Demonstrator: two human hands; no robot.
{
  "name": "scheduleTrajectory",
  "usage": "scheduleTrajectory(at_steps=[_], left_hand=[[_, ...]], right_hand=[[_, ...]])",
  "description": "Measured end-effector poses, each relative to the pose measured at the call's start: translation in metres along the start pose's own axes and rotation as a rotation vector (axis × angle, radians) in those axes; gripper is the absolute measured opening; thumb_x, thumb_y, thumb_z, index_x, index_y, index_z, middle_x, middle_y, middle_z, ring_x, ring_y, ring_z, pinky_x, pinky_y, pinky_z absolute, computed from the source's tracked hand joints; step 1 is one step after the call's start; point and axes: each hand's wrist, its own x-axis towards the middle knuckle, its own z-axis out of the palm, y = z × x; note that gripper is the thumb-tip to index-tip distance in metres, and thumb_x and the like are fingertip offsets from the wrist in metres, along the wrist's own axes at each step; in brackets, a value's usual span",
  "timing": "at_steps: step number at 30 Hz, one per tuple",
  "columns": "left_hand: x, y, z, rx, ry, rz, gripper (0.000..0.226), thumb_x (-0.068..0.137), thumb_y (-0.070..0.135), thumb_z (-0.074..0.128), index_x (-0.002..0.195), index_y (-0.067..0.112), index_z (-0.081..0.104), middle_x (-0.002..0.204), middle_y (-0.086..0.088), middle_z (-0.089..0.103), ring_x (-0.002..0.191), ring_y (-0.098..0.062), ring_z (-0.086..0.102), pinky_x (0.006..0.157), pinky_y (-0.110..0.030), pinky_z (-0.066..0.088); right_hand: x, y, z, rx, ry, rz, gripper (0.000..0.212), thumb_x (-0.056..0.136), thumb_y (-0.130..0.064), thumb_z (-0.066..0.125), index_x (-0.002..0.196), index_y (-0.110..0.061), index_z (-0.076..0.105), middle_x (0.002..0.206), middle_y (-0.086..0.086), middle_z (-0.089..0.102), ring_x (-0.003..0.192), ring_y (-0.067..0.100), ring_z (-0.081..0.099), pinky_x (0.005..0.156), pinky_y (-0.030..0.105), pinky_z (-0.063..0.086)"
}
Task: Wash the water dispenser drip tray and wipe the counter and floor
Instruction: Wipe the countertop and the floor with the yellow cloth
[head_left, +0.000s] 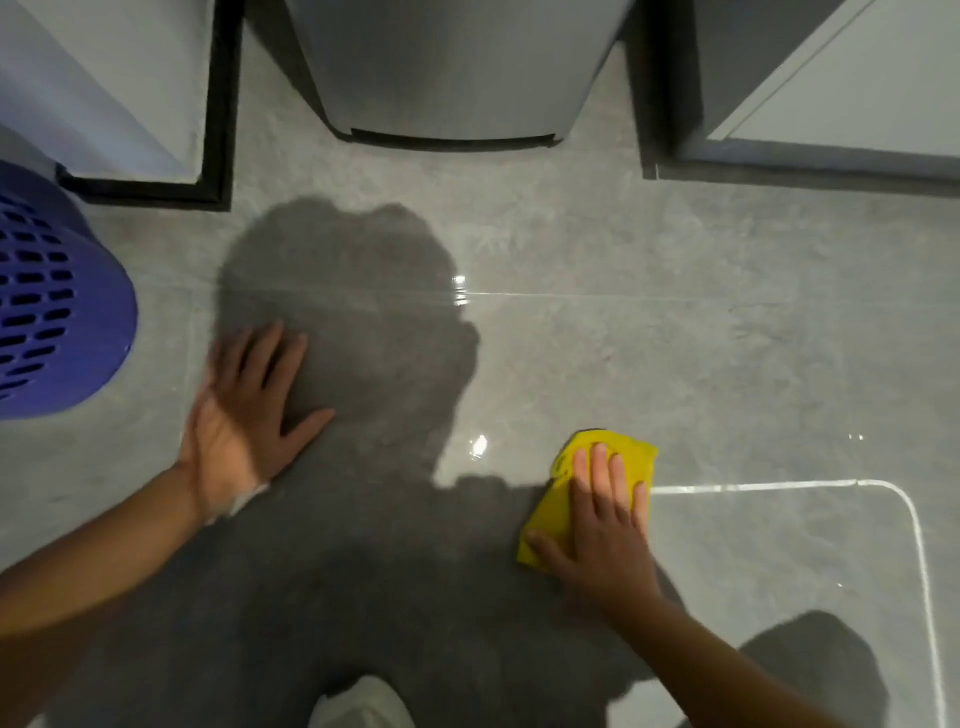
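The right hand (608, 525) presses flat, fingers straight and together, on the yellow cloth (551, 512) that shows beyond its fingertips and beside its thumb on the glossy floor (675, 338); soft and light, it likely slides best under palm pressure, while the left hand (244, 415) is spread open.

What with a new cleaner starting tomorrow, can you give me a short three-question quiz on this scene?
1. True or false: the right hand presses a yellow cloth flat against the tiled floor.
2. What stands to the left of the left hand? A) a purple slotted basket B) a red bucket C) a mop
3. Fill in the missing word: the left hand, fingers spread, holds ____.

Key: 1 true; 2 A; 3 nothing.
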Motion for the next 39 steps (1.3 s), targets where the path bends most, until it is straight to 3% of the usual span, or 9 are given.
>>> scheduleTrajectory(at_steps=[4, 8, 13, 16, 20, 23, 27, 32, 39], left_hand=[[0.032, 0.032, -0.005, -0.042, 0.024, 0.105, 0.085, 0.092, 0.067, 0.043, 0.155, 0.009, 0.045, 0.16, -0.021, 0.044, 0.147, -0.047, 0.038, 0.122, -0.061, 0.024], [0.047, 0.051, 0.002, -0.011, 0.066, 0.169, 0.083, 0.095, 0.065, 0.043, 0.159, 0.013, 0.037, 0.165, -0.018, 0.037, 0.152, -0.044, 0.033, 0.124, -0.061, 0.022], [0.05, 0.052, 0.01, -0.03, 0.123, 0.173, 0.082, 0.096, 0.063, 0.044, 0.16, 0.011, 0.038, 0.166, -0.02, 0.036, 0.152, -0.046, 0.031, 0.124, -0.061, 0.02], [0.05, 0.053, 0.009, -0.053, 0.123, 0.165, 0.082, 0.095, 0.062, 0.045, 0.158, 0.01, 0.04, 0.165, -0.021, 0.037, 0.151, -0.047, 0.033, 0.124, -0.062, 0.021], [0.048, 0.054, 0.007, -0.049, 0.123, 0.158, 0.08, 0.094, 0.06, 0.047, 0.157, 0.01, 0.043, 0.163, -0.021, 0.039, 0.149, -0.048, 0.036, 0.123, -0.062, 0.023], [0.048, 0.056, 0.006, -0.046, 0.122, 0.153, 0.079, 0.094, 0.059, 0.049, 0.156, 0.01, 0.044, 0.162, -0.021, 0.042, 0.149, -0.047, 0.037, 0.123, -0.062, 0.025], [0.047, 0.057, 0.006, -0.049, 0.104, 0.147, 0.081, 0.094, 0.061, 0.047, 0.159, 0.013, 0.039, 0.165, -0.018, 0.038, 0.152, -0.044, 0.032, 0.123, -0.062, 0.023], [0.047, 0.058, 0.005, -0.066, 0.103, 0.144, 0.082, 0.094, 0.062, 0.047, 0.16, 0.014, 0.037, 0.166, -0.017, 0.035, 0.153, -0.044, 0.029, 0.125, -0.061, 0.02], [0.049, 0.055, 0.005, -0.078, 0.164, 0.163, 0.068, 0.099, 0.047, 0.05, 0.156, 0.012, 0.044, 0.161, -0.017, 0.044, 0.15, -0.042, 0.037, 0.124, -0.059, 0.024]], right_hand=[[0.029, 0.038, -0.027, 0.036, 0.009, 0.161, 0.11, 0.083, -0.079, 0.033, 0.164, -0.006, 0.015, 0.172, 0.015, 0.006, 0.159, 0.037, 0.005, 0.123, 0.066, 0.013], [0.132, 0.05, -0.07, 0.126, 0.086, 0.295, 0.115, 0.079, -0.086, 0.023, 0.165, -0.015, -0.004, 0.174, 0.01, -0.01, 0.16, 0.03, -0.009, 0.126, 0.059, -0.003], [0.227, -0.007, -0.092, 0.011, 0.081, 0.079, 0.106, 0.086, -0.082, 0.022, 0.165, -0.018, -0.008, 0.174, 0.007, -0.014, 0.159, 0.029, -0.014, 0.125, 0.059, -0.007], [0.197, -0.055, -0.067, -0.048, 0.099, -0.158, 0.103, 0.089, -0.079, 0.031, 0.166, -0.016, 0.001, 0.175, 0.01, -0.004, 0.16, 0.033, -0.005, 0.125, 0.06, 0.0], [0.101, -0.06, -0.023, -0.038, 0.126, -0.242, 0.103, 0.086, -0.075, 0.047, 0.165, -0.015, 0.02, 0.173, 0.011, 0.013, 0.16, 0.033, 0.006, 0.124, 0.062, 0.011], [0.029, -0.022, -0.001, -0.022, 0.075, -0.126, 0.101, 0.085, -0.072, 0.054, 0.161, -0.011, 0.031, 0.17, 0.015, 0.023, 0.158, 0.036, 0.017, 0.121, 0.065, 0.021], [-0.001, 0.048, -0.018, 0.01, -0.037, 0.126, 0.105, 0.085, -0.076, 0.038, 0.163, -0.007, 0.022, 0.171, 0.017, 0.014, 0.157, 0.039, 0.012, 0.121, 0.068, 0.019], [0.095, 0.067, -0.068, 0.12, 0.068, 0.345, 0.114, 0.079, -0.085, 0.022, 0.165, -0.012, 0.001, 0.174, 0.012, -0.005, 0.16, 0.033, -0.004, 0.126, 0.061, 0.002], [0.254, -0.037, -0.1, -0.017, 0.133, -0.009, 0.101, 0.09, -0.082, 0.02, 0.166, -0.019, -0.002, 0.175, 0.005, -0.007, 0.16, 0.028, -0.008, 0.126, 0.059, -0.003]])
